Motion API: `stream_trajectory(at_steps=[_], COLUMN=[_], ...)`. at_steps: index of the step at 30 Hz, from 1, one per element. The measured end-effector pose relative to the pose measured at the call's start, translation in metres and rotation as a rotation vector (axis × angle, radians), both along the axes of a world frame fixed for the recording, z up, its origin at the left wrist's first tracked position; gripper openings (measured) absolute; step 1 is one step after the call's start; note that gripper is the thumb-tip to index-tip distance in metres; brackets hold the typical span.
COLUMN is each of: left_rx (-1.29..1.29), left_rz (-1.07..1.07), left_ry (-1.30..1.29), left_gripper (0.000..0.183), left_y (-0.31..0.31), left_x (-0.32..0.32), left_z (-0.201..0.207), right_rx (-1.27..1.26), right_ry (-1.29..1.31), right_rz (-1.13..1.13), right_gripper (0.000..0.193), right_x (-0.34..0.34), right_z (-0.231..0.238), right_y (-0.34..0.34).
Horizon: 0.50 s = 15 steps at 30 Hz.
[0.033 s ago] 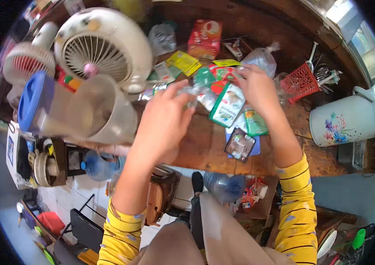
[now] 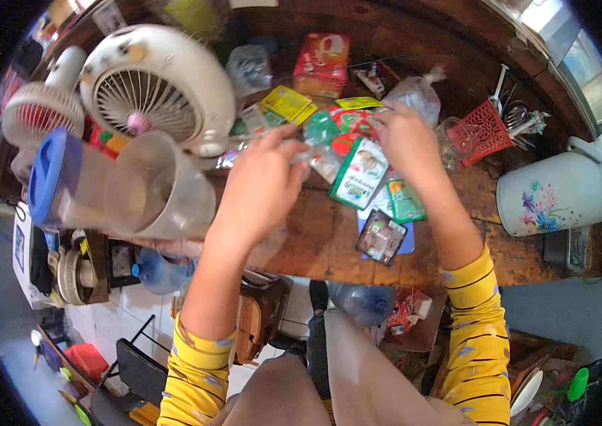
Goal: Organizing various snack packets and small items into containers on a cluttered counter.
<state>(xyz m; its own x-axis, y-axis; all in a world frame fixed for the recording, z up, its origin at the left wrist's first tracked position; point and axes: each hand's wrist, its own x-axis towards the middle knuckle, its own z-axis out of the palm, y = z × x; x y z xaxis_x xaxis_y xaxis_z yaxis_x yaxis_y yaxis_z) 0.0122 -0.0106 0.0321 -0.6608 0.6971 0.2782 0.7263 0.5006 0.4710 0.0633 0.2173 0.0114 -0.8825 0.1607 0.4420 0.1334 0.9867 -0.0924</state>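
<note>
- Two hands are working over the sachet pile: our left hand (image 2: 265, 181) is pinching the edge of a clear plastic wrapper (image 2: 308, 153), fingers curled in a clenched grip on it, while our right hand (image 2: 404, 138) is closing on the far end of the same clear wrapper, as far as the blur lets us tell.
- We are judging this as the sorting or opening step, the wrapper stretched between both hands just above the wooden surface (image 2: 315, 238); any next move would be calling for a steady pull without scattering the packets beneath.
- Just under our right hand a green-and-white sachet (image 2: 359, 174) is lying tilted, with a smaller green packet (image 2: 406, 201) beside it and a dark square packet on blue card (image 2: 382, 238) nearer us.
- Beyond the hands, yellow sachets (image 2: 288, 103) and a red box (image 2: 323, 64) are sitting farther back.
- To the left we are seeing a clear jug with a blue lid (image 2: 116, 188) and a white fan (image 2: 159, 89); to the right, a red basket (image 2: 485, 131) and a white floral kettle (image 2: 563, 192).
</note>
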Motion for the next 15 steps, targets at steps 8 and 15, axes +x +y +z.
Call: stream_trajectory(at_steps=[8, 15], left_rx=[-0.698, -0.623], left_rz=[0.137, 0.208], left_ry=[0.148, 0.124], left_gripper=[0.063, 0.062], left_y=[0.075, 0.075], left_x=[-0.061, -0.063], left_z=[-0.031, -0.048], right_rx=[0.080, -0.002], right_ry=[-0.098, -0.098], right_rz=[0.123, 0.200], right_gripper=[0.018, 0.023], right_x=[-0.032, -0.035], right_z=[-0.029, -0.026], right_y=[0.028, 0.029])
